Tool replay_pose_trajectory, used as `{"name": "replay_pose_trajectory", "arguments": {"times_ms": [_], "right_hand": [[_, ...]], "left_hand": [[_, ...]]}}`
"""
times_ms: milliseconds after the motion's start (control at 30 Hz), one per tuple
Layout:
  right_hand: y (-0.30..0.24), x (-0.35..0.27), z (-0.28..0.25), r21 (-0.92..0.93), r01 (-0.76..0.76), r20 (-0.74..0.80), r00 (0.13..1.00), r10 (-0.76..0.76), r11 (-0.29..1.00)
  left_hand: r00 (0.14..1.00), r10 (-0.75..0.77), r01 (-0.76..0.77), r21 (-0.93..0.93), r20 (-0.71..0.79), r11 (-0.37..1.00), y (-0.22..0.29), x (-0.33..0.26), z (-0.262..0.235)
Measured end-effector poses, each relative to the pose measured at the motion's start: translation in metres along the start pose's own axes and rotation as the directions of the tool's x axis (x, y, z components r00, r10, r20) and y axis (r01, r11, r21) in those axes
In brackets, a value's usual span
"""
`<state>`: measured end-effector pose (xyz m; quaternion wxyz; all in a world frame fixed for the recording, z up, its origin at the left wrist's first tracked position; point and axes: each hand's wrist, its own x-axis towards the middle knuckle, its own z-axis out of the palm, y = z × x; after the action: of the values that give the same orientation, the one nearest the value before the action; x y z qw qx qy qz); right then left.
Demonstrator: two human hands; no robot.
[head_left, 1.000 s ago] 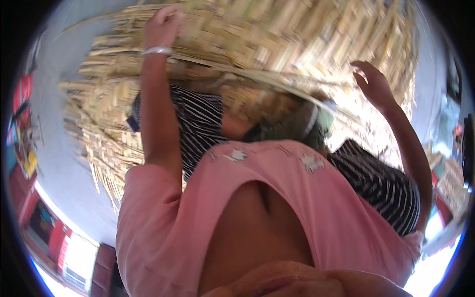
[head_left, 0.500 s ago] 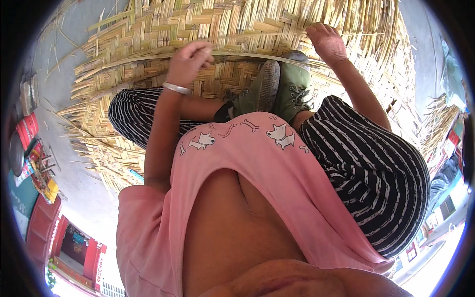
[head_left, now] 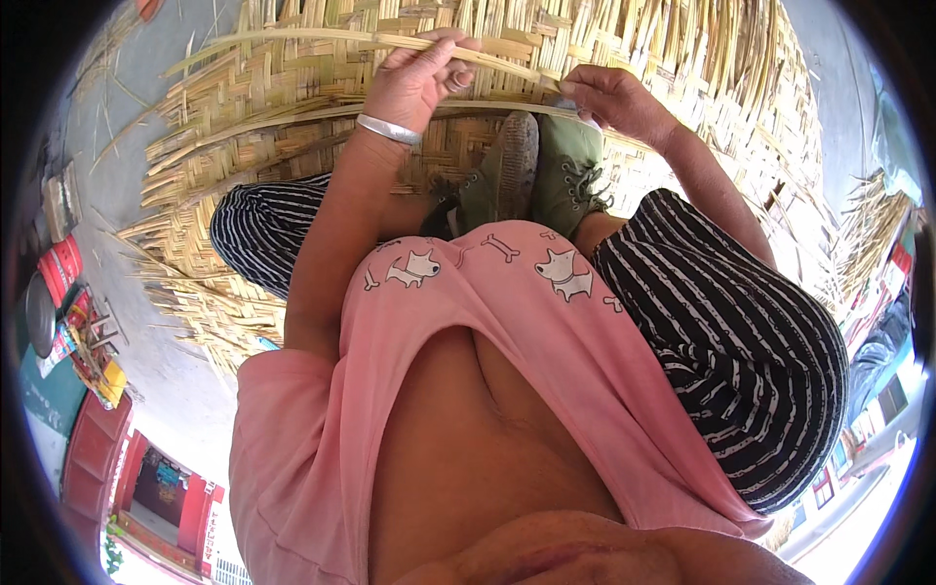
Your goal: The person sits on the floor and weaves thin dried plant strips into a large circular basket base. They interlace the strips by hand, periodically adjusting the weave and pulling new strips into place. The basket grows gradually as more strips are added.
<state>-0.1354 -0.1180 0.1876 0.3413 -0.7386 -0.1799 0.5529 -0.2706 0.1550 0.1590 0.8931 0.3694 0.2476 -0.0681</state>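
A long, pale flat strip of reed or split cane [head_left: 292, 34] stretches in a shallow arc above the woven mat [head_left: 234, 146]. My left hand [head_left: 405, 93], with a silvery bangle at the wrist, grips it partway along, thumb pressed on top. Toward the strip's right end, my right hand [head_left: 619, 102] pinches it between thumb and fingers. Another long strip [head_left: 468, 104] lies across the mat just in front of my green shoes [head_left: 570, 161]. The mat has a plaited herringbone-like weave, with many loose strip ends at its edges.
Under me the mat covers much of the grey floor [head_left: 132, 127]. Loose stalks [head_left: 868, 229] are heaped at the right beside bluish plastic sheeting [head_left: 895, 146]. Red containers [head_left: 60, 268], a round metal pan [head_left: 39, 314] and assorted items stand at the left.
My left hand has moved right and up, toward my right hand, and now grips the strip. My right hand has come slightly left and down.
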Motion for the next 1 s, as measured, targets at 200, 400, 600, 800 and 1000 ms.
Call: {"name": "replay_pose_trajectory", "arguments": {"times_ms": [200,400,600,800,1000], "right_hand": [[0.011,0.0,0.013,-0.754,0.229,-0.278,0.737,-0.616,0.615],[0.015,0.008,0.056,-0.867,0.278,-0.079,0.742,-0.666,0.413],[0.019,0.01,0.056,-0.869,0.256,-0.069,0.785,-0.616,0.424],[0.01,0.005,0.038,-0.864,0.183,-0.208,0.719,-0.663,0.47],[-0.013,-0.003,0.046,-0.747,0.322,-0.19,0.736,-0.65,0.582]], "left_hand": [[0.922,0.178,-0.126,0.17,-0.345,0.977,0.002,0.004,-0.015],[0.876,0.014,-0.033,-0.032,-0.482,0.999,-0.013,0.027,-0.083],[0.874,-0.125,0.1,-0.078,-0.469,0.992,-0.004,0.028,-0.088],[0.958,-0.282,0.281,0.357,-0.052,0.891,0.044,-0.041,-0.036],[0.922,-0.271,0.31,0.108,-0.277,0.945,0.004,-0.054,-0.018]]}}
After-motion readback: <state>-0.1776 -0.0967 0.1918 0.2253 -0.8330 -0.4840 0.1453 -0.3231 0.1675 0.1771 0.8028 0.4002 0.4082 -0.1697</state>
